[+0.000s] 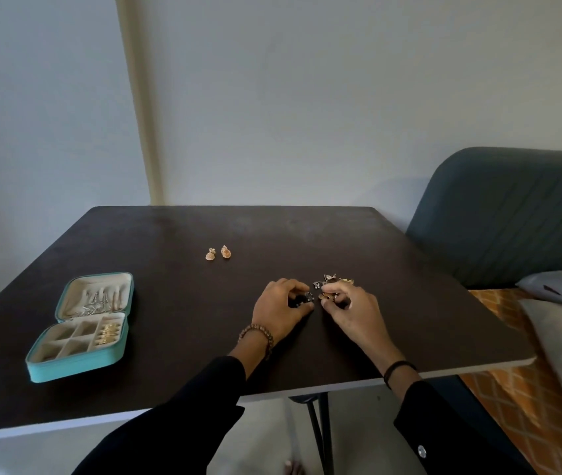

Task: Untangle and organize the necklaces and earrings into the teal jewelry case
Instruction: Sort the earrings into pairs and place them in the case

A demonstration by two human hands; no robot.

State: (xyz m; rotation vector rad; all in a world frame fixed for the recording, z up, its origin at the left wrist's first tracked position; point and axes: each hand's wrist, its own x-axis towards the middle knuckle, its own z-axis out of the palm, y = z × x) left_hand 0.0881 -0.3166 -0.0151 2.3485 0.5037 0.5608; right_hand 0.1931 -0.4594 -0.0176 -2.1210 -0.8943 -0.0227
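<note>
Both hands are working the tangled jewelry pile [327, 289], right of the open teal jewelry case [80, 334] on the desk [183, 303]. The left hand [281, 308] and right hand [348, 308] are each pinching small pieces. Pulling hard risks tightening knots or snapping a fine chain.

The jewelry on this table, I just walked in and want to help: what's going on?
A person is picking through a small tangled pile of jewelry on the dark table, left hand and right hand both pinching pieces. The teal jewelry case lies open to the left, already holding some items. Two gold earrings sit apart, farther back.
</note>
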